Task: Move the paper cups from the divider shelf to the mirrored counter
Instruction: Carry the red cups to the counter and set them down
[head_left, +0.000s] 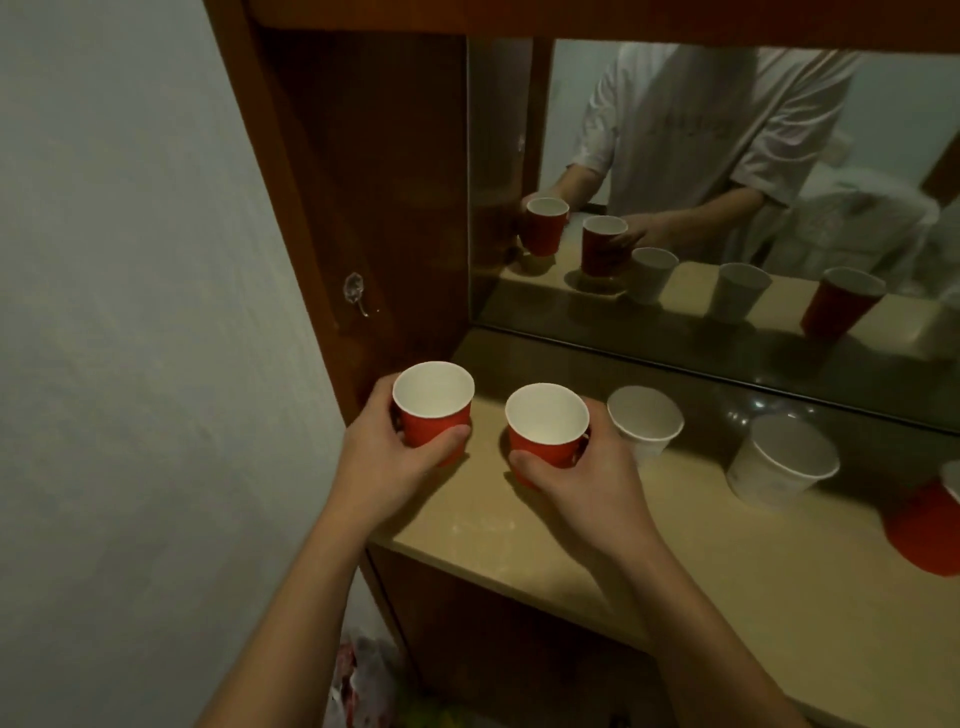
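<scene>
Dim light falls on a beige desk (519, 535) set in a wooden alcove, with a mirror (727, 156) along its far side and a pale wall on the left.

The left hand (384, 462) has its grip closed around a red paper cup (434, 410), thumb on the near side and fingers wrapped behind. This cup is at the far left corner of the desk, close to the wooden side panel (374, 182), and looks slightly raised above the top; the reflection suggests the same. The right hand (587, 483) is gripping a second red cup (545, 434) in the same way, and this one appears to be at or just above the surface; contact is hard to judge.

Just right of the right hand stands a white cup (644, 423), then a larger white cup (784, 462) further right, and another red cup (924, 525) at the right edge of view. The divider shelf is not in sight.

To do this step well, I would lower both cups straight down and keep them upright, leaving a gap between them and beside the nearest white cup so the right fingers do not knock it. Paper walls dent easily, so a light squeeze is enough. Let the bases sit flat before the fingers open outward.
</scene>
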